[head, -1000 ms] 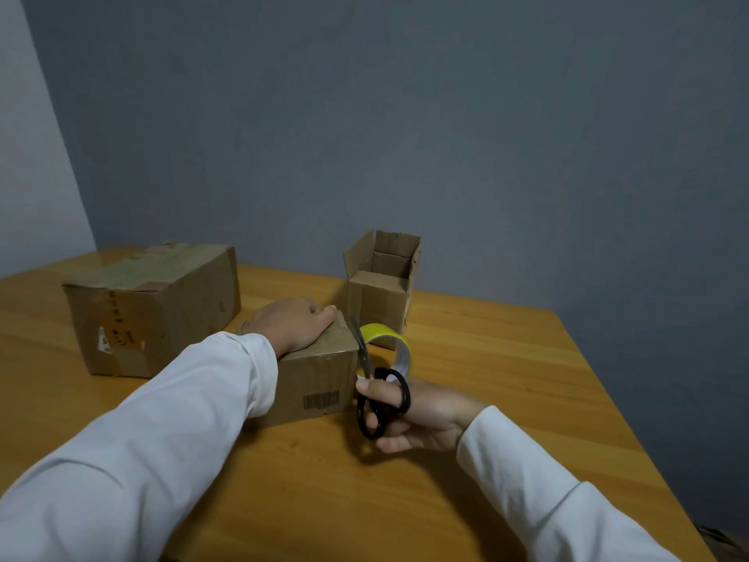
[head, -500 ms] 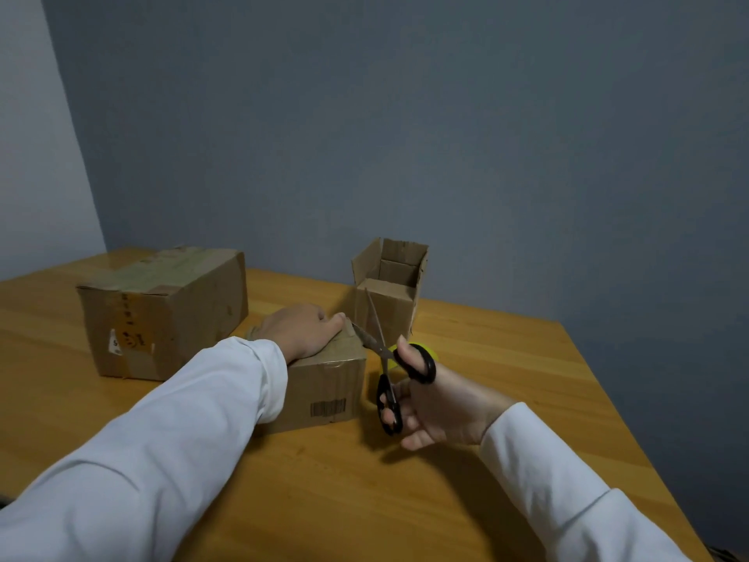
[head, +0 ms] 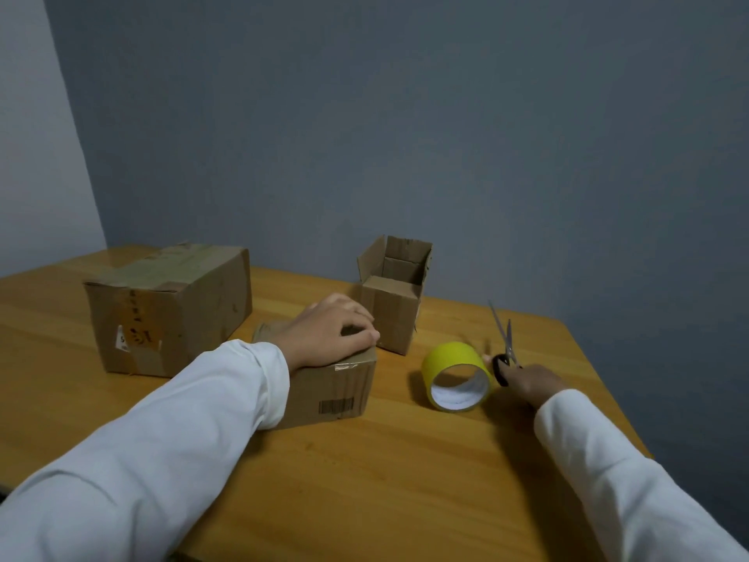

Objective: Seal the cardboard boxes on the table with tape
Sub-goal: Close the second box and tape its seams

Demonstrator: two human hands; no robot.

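While a grey-blue wall [head: 446, 135] fills most of the head view, a paler wall [head: 36, 156] meets it at a corner on the far left. Below them lies the desk [head: 364, 480], a warm honey-coloured wooden top with visible plank grain, whose right edge runs diagonally toward the lower right.

Three cardboard boxes stand on it. The large box [head: 170, 306] sits at the left, closed, with brownish tape across its top and a torn label on its front. The small box [head: 330, 389] lies near the middle, a barcode on its front face and clear tape folded over its upper front edge. Behind and just to its right stands the open box [head: 393, 302], its flaps raised.

The left hand [head: 330, 332] rests palm down on the top of the small box, fingers curled over its far edge; a white sleeve [head: 162, 440] covers the arm. The yellow tape roll [head: 456, 369] stands on the desk to the right of the small box, apart from it, its white core facing the viewer. The right hand [head: 531, 383], just beside the roll, grips the black handles of the scissors [head: 504, 342], whose blades point up and away, slightly parted.
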